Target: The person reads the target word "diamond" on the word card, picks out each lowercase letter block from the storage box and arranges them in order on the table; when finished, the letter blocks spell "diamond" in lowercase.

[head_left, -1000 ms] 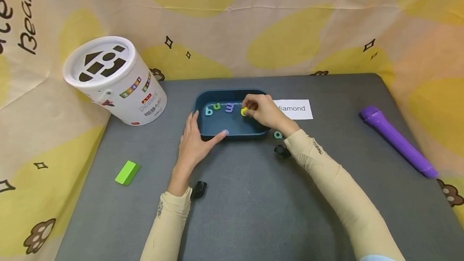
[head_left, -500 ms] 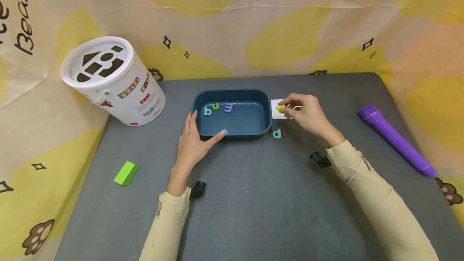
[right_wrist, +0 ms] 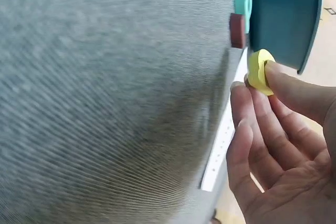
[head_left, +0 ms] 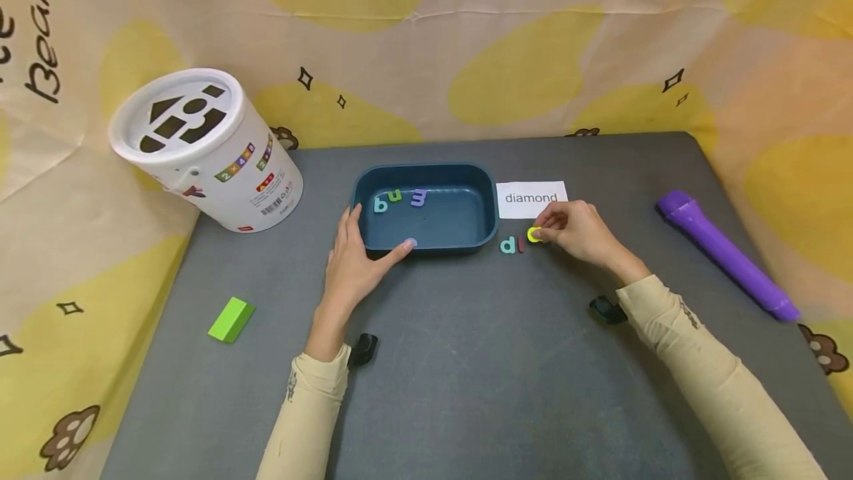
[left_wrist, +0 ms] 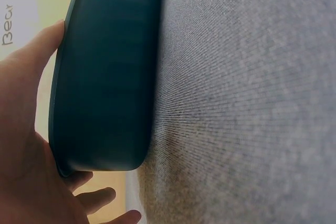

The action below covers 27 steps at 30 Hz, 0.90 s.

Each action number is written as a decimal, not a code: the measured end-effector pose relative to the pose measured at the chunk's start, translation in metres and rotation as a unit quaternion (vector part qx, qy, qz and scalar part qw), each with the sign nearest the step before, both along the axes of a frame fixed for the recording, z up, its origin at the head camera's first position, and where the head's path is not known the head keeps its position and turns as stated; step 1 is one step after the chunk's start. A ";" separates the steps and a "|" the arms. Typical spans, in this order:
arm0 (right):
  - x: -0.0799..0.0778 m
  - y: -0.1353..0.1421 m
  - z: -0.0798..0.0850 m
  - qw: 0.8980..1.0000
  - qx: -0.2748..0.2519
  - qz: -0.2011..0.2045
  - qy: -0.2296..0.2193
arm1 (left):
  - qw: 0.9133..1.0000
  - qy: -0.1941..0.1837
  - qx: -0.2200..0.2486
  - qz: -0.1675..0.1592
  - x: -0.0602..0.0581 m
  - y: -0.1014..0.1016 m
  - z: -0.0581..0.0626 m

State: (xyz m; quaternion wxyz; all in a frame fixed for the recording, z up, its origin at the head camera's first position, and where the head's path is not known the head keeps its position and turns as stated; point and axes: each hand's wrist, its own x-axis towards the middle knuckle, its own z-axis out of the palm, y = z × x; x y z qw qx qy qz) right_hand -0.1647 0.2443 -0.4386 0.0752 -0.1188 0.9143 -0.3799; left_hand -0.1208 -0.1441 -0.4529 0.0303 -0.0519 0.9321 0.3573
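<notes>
Grey tbl (head_left: 466,361); ltrs (head_left: 418,198) in tray (head_left: 460,219): head cam only.

Grey table (head_left: 453,361) under tray (head_left: 453,227), card (head_left: 526,210), teal letter (head_left: 512,245), red letter (head_left: 521,245), bucket (head_left: 223,161), baton (head_left: 729,256), block (head_left: 231,319)

Soft, even light falls over the flat grey table (head_left: 466,361), leaving faint shadows beside both beige fabric sleeves (head_left: 713,376). The left wrist view looks dimmer, the dark teal plastic tray (left_wrist: 107,77) murky, the upper-left corner washed out.

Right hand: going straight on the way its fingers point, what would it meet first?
Probably the small red piece, just beyond the yellow piece the right hand pinches. Height is unclear: it might pass above and meet the tray instead.
</notes>
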 end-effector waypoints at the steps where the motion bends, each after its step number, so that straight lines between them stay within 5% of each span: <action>1: 0.000 0.001 -0.003 1.000 0.005 0.001 -0.002 | 1.000 0.001 0.000 -0.001 0.000 0.000 0.000; 11: 0.001 0.001 -0.016 1.000 0.018 0.004 -0.019 | 1.000 0.001 0.004 0.001 0.000 0.000 -0.001; 27: 0.003 -0.009 -0.012 0.997 0.076 0.003 0.003 | 1.000 0.001 0.005 0.001 0.001 0.001 0.001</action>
